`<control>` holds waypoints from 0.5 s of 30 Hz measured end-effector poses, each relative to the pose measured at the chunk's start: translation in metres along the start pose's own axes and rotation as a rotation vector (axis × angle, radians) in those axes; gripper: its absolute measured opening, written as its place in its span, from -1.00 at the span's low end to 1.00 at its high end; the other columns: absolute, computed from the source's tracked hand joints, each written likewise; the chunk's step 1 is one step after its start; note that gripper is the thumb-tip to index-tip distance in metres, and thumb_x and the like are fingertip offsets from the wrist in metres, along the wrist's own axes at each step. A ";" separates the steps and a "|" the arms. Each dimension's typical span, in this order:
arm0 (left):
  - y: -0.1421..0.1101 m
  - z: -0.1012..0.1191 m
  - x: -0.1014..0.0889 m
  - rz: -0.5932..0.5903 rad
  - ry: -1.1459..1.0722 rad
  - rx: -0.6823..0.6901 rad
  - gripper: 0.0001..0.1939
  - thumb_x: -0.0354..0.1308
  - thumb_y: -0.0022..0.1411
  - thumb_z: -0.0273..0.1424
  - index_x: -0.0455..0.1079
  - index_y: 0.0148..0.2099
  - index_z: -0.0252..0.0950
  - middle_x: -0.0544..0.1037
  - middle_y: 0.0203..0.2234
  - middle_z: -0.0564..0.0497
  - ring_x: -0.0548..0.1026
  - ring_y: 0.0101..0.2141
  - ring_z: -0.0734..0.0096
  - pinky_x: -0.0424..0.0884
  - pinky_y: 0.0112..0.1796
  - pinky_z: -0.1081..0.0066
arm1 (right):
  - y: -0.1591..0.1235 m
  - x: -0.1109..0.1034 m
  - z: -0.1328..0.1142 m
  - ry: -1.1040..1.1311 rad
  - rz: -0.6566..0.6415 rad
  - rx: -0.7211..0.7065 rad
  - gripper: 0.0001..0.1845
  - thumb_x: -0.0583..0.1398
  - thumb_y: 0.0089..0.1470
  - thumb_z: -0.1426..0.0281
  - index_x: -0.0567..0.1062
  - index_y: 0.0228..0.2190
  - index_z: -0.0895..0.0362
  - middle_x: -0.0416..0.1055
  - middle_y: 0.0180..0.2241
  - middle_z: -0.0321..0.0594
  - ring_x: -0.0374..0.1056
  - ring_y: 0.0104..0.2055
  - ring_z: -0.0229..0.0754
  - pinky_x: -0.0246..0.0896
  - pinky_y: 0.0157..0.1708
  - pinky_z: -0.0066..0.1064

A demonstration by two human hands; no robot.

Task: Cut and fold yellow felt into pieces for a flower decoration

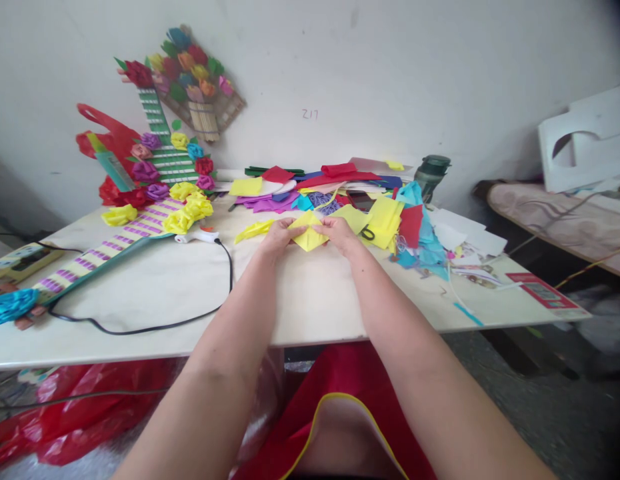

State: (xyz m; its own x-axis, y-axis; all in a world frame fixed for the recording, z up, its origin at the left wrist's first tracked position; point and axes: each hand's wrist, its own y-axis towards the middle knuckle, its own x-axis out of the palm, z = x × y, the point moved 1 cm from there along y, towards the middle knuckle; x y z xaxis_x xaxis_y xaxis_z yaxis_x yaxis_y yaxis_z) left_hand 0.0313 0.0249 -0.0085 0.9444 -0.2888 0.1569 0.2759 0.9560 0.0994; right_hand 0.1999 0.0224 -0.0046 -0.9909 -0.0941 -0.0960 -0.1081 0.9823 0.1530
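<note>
A creased square of yellow paper (308, 239) is held between my two hands, one corner pointing toward me. My left hand (281, 237) pinches its left corner, and my right hand (339, 233) pinches the right one. Both thumbs lie on top of the sheet; most of the other fingers are hidden beneath it. Just left of my left hand lies a strip of folded yellow paper (254, 231). To the right of my right hand are more yellow sheets (385, 221), with a dark scissors handle (369, 233) showing beside them.
A white glue gun (197, 237) with a black cord (140, 331) rests on the table (320, 300). Guitar-shaped pieces with paper flowers (190, 212) stand at left. Coloured paper (270, 202) lies along the back, near a dark green bottle (433, 175). Blue scraps (420, 250) spread at right.
</note>
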 end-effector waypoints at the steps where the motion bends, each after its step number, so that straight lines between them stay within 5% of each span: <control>1: 0.000 0.000 0.000 -0.001 -0.005 0.002 -0.47 0.48 -0.39 -0.21 0.41 -0.35 -0.35 0.52 -0.53 0.04 0.48 -0.48 0.41 0.43 -0.32 0.38 | 0.000 0.000 0.000 0.000 0.003 0.001 -0.68 0.38 -0.30 0.23 0.42 -0.59 0.16 0.35 -0.63 -0.34 0.22 -0.59 -0.32 0.11 -0.66 -0.50; 15: 0.002 -0.001 -0.002 -0.018 0.035 0.044 -0.51 0.44 -0.33 -0.12 0.40 -0.41 -0.34 0.48 -0.58 0.04 0.46 -0.48 0.41 0.39 -0.38 0.41 | 0.000 0.001 0.000 0.042 0.017 -0.015 -0.77 0.30 -0.22 0.27 0.47 -0.52 0.17 0.40 -0.59 -0.31 0.28 -0.55 -0.29 0.12 -0.64 -0.50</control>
State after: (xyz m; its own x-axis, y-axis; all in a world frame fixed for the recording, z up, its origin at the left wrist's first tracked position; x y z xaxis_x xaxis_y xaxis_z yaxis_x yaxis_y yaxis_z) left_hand 0.0304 0.0269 -0.0093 0.9453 -0.3035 0.1199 0.2857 0.9473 0.1450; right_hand 0.1991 0.0223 -0.0044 -0.9951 -0.0844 -0.0518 -0.0920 0.9814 0.1686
